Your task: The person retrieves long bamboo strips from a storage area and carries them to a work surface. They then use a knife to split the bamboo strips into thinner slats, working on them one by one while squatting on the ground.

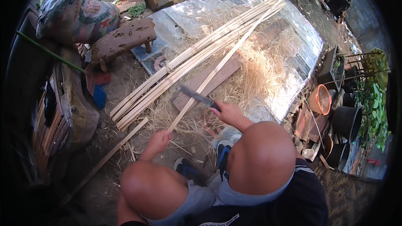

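Note:
My left hand grips the near end of a long pale strip, which looks like split bamboo or wood. That strip slants up and away to the right, crossing a brown board on the ground. In my right hand is a knife with a dark handle. Its broad blade points left and lies across the strip, above the board; whether it touches the strip I cannot tell. Several similar pale strips lie in a bundle just left of the held one, tied partway along.
Curly shavings heap right of the board on a printed sheet. A loose stick lies to the left. A small wooden bench and a stuffed sack stand far left. An orange basket and black pots stand right.

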